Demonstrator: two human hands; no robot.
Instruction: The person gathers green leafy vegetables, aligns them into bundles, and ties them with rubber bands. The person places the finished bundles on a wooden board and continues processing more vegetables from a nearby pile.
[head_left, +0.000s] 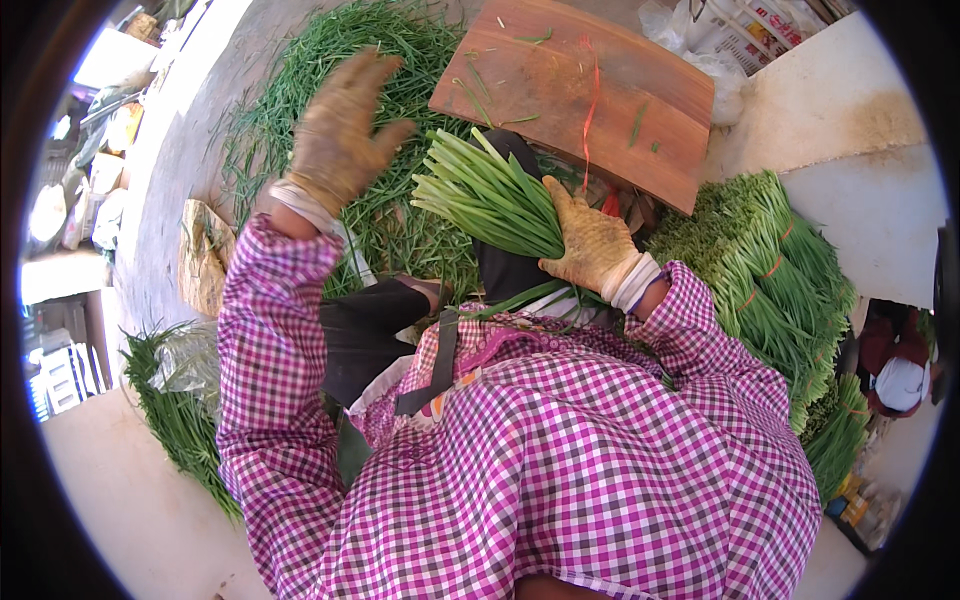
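Gripped in my gloved right hand (596, 240) is a loose bunch of garlic chives (487, 199), its pale cut ends pointing left over my knee. My left hand (341, 135), in a stained yellowish glove, is raised with fingers apart and thumb out, blurred and holding nothing. Beneath it spreads a heap of loose green leaves (382, 75) on the floor. Just beyond the held bunch lies a tilted wooden board (577, 97) with leaf scraps and a red tie (590, 112) on it. A few leaves also lie across my lap.
Bundles of chives with red bands (765, 277) are stacked at my right. More chives (180, 420) lie at my left by a clear plastic bag (191, 360). A wood block (204, 255) sits left of my arm. A white crate (739, 37) stands behind the board; another person (896, 367) is at far right.
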